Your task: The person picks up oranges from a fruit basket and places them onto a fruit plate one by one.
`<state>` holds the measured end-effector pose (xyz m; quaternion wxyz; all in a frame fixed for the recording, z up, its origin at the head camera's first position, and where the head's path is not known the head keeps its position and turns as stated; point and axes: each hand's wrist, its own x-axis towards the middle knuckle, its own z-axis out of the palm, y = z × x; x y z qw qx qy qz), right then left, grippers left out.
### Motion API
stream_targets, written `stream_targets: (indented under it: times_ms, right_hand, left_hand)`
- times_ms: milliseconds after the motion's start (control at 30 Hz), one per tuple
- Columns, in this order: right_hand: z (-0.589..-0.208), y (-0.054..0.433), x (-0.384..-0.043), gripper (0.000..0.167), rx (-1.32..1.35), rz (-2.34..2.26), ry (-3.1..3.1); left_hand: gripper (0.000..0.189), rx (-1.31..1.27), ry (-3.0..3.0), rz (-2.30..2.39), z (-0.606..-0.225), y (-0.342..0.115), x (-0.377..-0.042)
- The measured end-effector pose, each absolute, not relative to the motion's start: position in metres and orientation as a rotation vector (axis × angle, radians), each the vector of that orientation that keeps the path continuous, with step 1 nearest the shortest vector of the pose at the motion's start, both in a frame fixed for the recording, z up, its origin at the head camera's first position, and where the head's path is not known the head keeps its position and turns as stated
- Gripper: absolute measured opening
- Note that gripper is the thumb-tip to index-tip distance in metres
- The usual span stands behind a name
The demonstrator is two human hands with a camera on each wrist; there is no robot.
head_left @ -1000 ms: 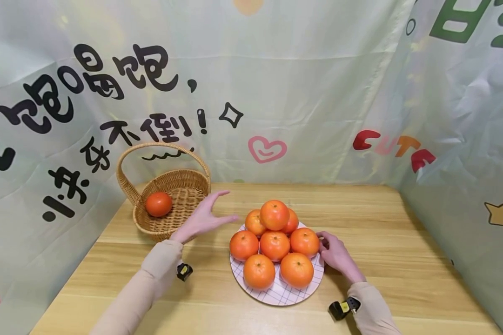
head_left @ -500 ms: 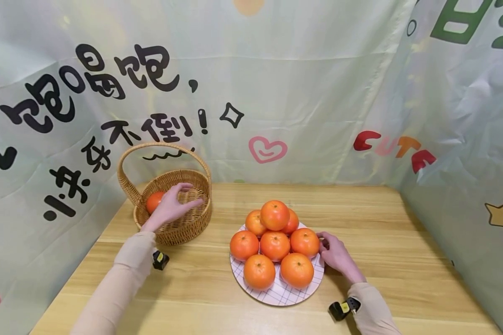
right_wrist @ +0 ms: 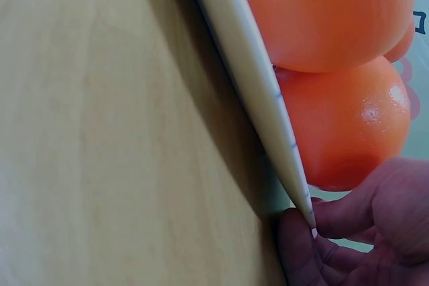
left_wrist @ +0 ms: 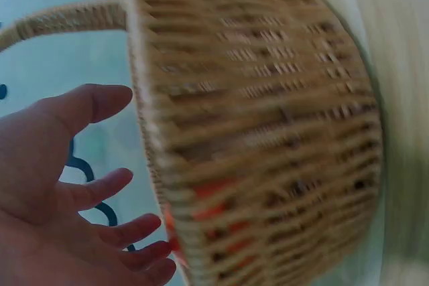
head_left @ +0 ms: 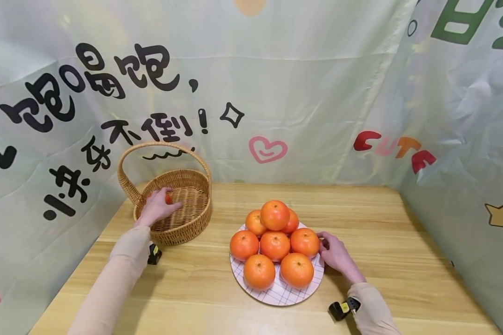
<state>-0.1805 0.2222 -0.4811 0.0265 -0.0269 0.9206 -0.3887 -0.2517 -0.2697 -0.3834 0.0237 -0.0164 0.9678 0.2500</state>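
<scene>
In the head view my left hand (head_left: 157, 208) is inside the wicker basket (head_left: 192, 221), over an orange-red fruit (head_left: 168, 198) that it mostly hides. The left wrist view shows that hand (left_wrist: 60, 192) with fingers spread and loosely bent at the basket rim; red shows through the weave. Whether the fingers touch the fruit is unclear. My right hand (head_left: 339, 255) is at the right edge of a round checked plate (head_left: 279, 297), and the right wrist view shows thumb and fingers pinching its rim. Several tangerines (head_left: 275, 246) are piled on the plate, one topmost (head_left: 274, 215).
The basket's tall handle (head_left: 163, 145) arches over its opening. Basket and plate stand apart on a wooden table (head_left: 209, 288). Printed cloth (head_left: 314, 93) hangs behind the table and along both sides.
My left hand has moved left from between the basket and plate into the basket, over the fruit there. My right hand, the plate and its tangerines have stayed put.
</scene>
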Motion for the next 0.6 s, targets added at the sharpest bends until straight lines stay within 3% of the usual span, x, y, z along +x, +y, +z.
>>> stream_targets:
  times_ms: [600]
  right_hand:
    - [-0.478, 0.222, -0.18, 0.035, -0.064, -1.188, 2.82]
  left_hand:
    - [0.073, -0.162, 2.892, 0.656, -0.39, -0.286, -0.257]
